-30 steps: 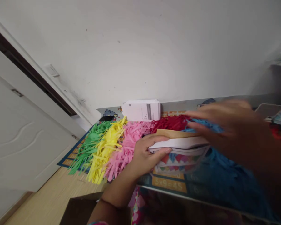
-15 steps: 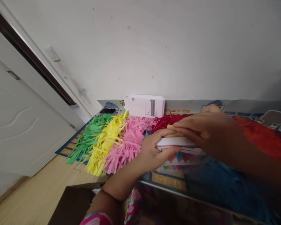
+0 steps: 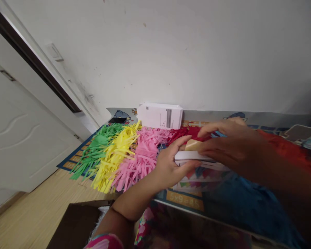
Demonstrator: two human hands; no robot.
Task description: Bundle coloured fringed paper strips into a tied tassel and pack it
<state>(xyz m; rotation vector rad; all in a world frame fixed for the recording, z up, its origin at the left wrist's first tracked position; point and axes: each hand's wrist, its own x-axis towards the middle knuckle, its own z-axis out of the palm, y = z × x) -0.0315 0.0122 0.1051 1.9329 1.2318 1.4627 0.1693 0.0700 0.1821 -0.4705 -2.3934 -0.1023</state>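
My left hand (image 3: 171, 162) is closed around the near left end of a flat white box (image 3: 188, 156), thumb in front and fingers behind. A tan flap or piece of card (image 3: 193, 145) stands up along the box's top edge. My right hand (image 3: 228, 141) is at the box's right end; its thumb and forefinger are apart with nothing seen between them, while its lower edge covers part of the box. Below the box shows a clear packet (image 3: 194, 183) printed with coloured bunting. Crimson fringe (image 3: 181, 133) lies just behind the hands.
Green (image 3: 97, 143), yellow (image 3: 116, 155) and pink fringe (image 3: 145, 148) lie leftward on a printed table cover (image 3: 184, 200). White boxes or cards (image 3: 159, 116) lean on the wall. A black phone (image 3: 117, 120), blue (image 3: 261, 204) and orange-red fringe (image 3: 290, 148), and a cardboard box (image 3: 72, 221) are around.
My right thumb and forefinger have parted from their pinch at the tan piece, and more of that piece shows. My left hand keeps its hold. The view has shifted slightly.
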